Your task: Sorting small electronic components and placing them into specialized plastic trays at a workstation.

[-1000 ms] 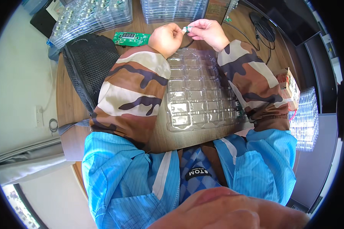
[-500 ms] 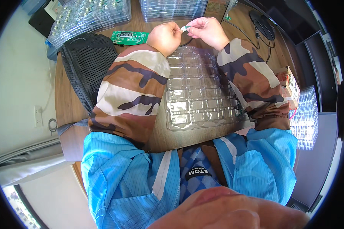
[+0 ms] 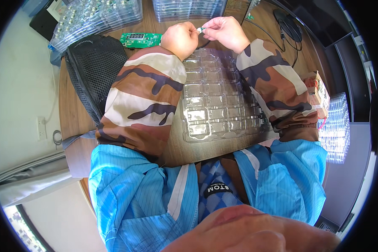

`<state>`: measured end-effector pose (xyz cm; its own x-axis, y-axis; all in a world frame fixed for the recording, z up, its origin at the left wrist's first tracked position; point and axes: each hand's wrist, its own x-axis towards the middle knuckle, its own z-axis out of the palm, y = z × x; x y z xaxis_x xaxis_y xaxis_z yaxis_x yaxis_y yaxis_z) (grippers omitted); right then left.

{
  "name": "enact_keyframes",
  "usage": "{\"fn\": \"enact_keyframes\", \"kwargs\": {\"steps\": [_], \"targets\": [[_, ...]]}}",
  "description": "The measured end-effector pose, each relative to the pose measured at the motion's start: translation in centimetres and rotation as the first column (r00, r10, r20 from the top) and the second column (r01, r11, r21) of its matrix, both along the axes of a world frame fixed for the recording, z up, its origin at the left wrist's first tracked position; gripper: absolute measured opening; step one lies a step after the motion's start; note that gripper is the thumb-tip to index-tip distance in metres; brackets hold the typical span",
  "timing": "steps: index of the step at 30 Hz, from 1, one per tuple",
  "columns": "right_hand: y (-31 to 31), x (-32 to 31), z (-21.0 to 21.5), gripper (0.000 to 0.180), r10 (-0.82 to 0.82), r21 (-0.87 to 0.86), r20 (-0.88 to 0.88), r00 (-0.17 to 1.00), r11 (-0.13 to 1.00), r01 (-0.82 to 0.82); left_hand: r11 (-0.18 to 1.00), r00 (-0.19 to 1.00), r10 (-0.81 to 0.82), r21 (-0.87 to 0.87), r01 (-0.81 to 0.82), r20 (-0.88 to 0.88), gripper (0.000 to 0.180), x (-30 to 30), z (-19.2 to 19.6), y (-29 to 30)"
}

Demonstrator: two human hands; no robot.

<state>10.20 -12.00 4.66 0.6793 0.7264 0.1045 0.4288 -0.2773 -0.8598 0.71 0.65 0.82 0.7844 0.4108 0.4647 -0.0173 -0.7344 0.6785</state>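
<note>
"What lies left on the table [image 3: 170, 153]?"
"A bag [image 3: 95, 63]; right of it, a circuit board [image 3: 141, 40]."
"And behind?"
"One tray stack [image 3: 98, 20] behind the bag, a second stack [image 3: 189, 10] behind the left hand [image 3: 180, 40] and right hand [image 3: 227, 34]."
"Before the hands?"
"A single tray [image 3: 218, 96], between the sleeves [image 3: 151, 86]; a box [image 3: 319, 94] lies right of both."

Head-worn fisheye (left of pair), facing down over desk [image 3: 177, 146], near.

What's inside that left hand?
A small white-and-green part shows between the left hand and right hand. The left hand is curled, so anything inside its palm is hidden.
</note>
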Motion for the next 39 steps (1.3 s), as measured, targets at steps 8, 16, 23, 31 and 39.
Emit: {"fn": "enact_keyframes", "kwargs": {"steps": [8,16,23,31,39], "targets": [[-0.6,-0.2,0.5,0.018,0.020,-0.028,0.177,0.984,0.999,-0.016,0.997,0.999,-0.049,-0.057,0.048,-0.016,0.018,-0.1,0.4,-0.1],[-13.7,-6.3,8.1,0.018,0.131,-0.297,0.523,0.842,0.954,0.037,0.995,0.995,-0.060,-0.090,0.053,-0.085,0.020,-1.0,0.6,1.1],[-29.9,-13.2,7.0,0.023,-0.074,-0.619,0.734,0.675,0.337,0.710,0.988,0.990,-0.110,-0.118,0.099,-0.090,0.021,-0.5,0.0,1.5],[-31.7,-13.5,0.1,0.035,-0.012,-0.575,0.802,0.597,0.255,0.778,0.989,0.991,-0.103,-0.119,0.092,-0.088,0.017,-1.0,-0.6,3.2],[-30.9,-14.6,0.5,0.027,-0.076,-0.497,0.859,0.506,0.119,0.860,0.991,0.995,-0.084,-0.108,0.078,-0.048,0.017,-1.1,-1.0,3.3]]}}
